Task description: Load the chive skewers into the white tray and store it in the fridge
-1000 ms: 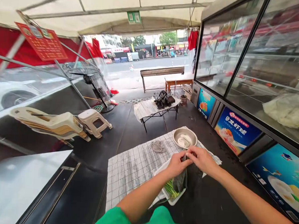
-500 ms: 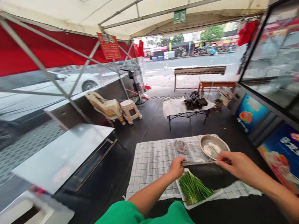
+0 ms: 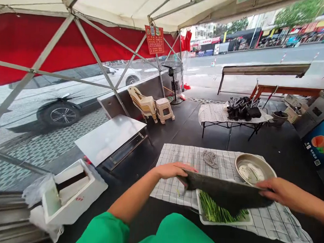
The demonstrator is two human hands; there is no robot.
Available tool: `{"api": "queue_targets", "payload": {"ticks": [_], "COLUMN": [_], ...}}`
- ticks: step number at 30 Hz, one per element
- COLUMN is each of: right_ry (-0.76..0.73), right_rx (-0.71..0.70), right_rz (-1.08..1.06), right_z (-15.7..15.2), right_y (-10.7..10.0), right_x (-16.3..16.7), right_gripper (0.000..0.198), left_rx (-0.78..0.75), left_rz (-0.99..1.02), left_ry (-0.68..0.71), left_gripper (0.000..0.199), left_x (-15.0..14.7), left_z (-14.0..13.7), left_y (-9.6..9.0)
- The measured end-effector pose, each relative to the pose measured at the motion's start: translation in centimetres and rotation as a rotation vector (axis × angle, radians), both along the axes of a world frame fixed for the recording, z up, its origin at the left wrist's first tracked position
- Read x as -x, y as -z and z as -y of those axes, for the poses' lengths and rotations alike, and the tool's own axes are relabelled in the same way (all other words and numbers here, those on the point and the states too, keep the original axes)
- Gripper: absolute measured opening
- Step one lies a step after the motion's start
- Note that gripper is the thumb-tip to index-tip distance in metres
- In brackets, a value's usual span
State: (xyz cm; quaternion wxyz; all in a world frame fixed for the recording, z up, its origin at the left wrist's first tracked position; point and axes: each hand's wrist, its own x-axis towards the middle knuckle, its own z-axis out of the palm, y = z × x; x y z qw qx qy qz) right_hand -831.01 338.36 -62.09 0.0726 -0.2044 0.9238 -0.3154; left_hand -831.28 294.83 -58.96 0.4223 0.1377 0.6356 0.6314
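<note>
A dark cloth (image 3: pixel 223 190) stretches between my two hands, its lower edge hanging over a white tray (image 3: pixel 227 224) of long green stalks (image 3: pixel 214 209) that look like chives or scallions. My left hand (image 3: pixel 173 170) is closed round the cloth's left end. At the other end, my right hand (image 3: pixel 275 191) pinches the cloth, just in front of a metal bowl (image 3: pixel 269 170) with some pale liquid and green bits in it. Part of the tray and stalks is hidden behind the cloth. Beyond my left hand, a crumpled grey rag (image 3: pixel 209 158) lies on the checked tablecloth (image 3: pixel 173 154).
Left of me stand a white-topped table (image 3: pixel 109 137) and a foam box (image 3: pixel 73 204). Farther off are stacked plastic chairs (image 3: pixel 143 102), a stool (image 3: pixel 164 110) and a folding table (image 3: pixel 211 115) bearing black items. A drinks cabinet (image 3: pixel 319 133) is at right.
My view has turned left, bringing the foam box fully in. The cloth is now spread wider, my hands farther apart, and it covers more of the tray's back part.
</note>
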Motion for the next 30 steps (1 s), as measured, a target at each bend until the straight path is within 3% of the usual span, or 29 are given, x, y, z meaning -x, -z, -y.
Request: {"api": "queue_targets", "payload": {"ticks": [1, 4, 6, 9, 13, 15, 18, 21, 23, 25, 27, 30], "right_ry": [-0.183, -0.288, -0.243, -0.108, -0.066, -0.104, -0.145, -0.104, -0.03, 0.05, 0.188, 0.36], "right_rx": [-0.101, -0.312, -0.358, -0.386, -0.353, -0.29, -0.22, -0.295, -0.368, -0.396, -0.395, -0.389], "right_rz": [0.125, 0.014, -0.14, -0.197, -0.224, -0.266, -0.276, -0.047, 0.102, 0.203, 0.31, 0.434], "right_z": [0.2, 1.2, 2.1, 3.2, 1.5, -1.1, -5.3, -8.1, -9.0, -9.3, -9.4, -9.4], "right_y": [-0.2, -0.3, 0.4, 1.9, 4.7, 7.8, 15.5, 24.2, 28.8, 31.9, 33.6, 34.4], "right_x": [1.0, 5.2, 8.6, 12.3, 12.3, 10.1, 5.0, -0.7, -3.9, -6.1, -7.2, -7.0], "right_gripper": [0.014, 0.021, 0.024, 0.027, 0.031, 0.033, 0.037, 0.037, 0.036, 0.037, 0.04, 0.044], "left_rx": [0.021, 0.086, 0.121, 0.17, 0.312, 0.436, 0.558, 0.671, 0.779, 0.833, 0.812, 0.778], "left_rz": [0.021, -0.011, -0.035, -0.068, -0.311, -0.487, -0.654, -0.611, -0.509, -0.397, -0.297, -0.137], "left_ry": [-0.054, -0.299, -0.445, -0.588, -0.586, -0.508, -0.375, -0.173, -0.052, 0.032, -0.018, -0.382], "left_gripper": [0.036, 0.041, 0.041, 0.044, 0.045, 0.044, 0.055, 0.066, 0.08, 0.098, 0.097, 0.062], "left_x": [-0.3, -0.5, 0.2, 1.2, 0.2, -2.0, -7.1, -12.9, -15.9, -17.6, -18.1, -17.1], "left_z": [0.3, 0.5, 0.1, -0.8, -2.6, -4.3, -7.9, -12.3, -14.8, -16.5, -17.1, -16.5], "left_y": [0.1, 1.0, 2.0, 3.8, 7.5, 11.0, 18.4, 26.3, 30.4, 33.1, 34.4, 35.2]}}
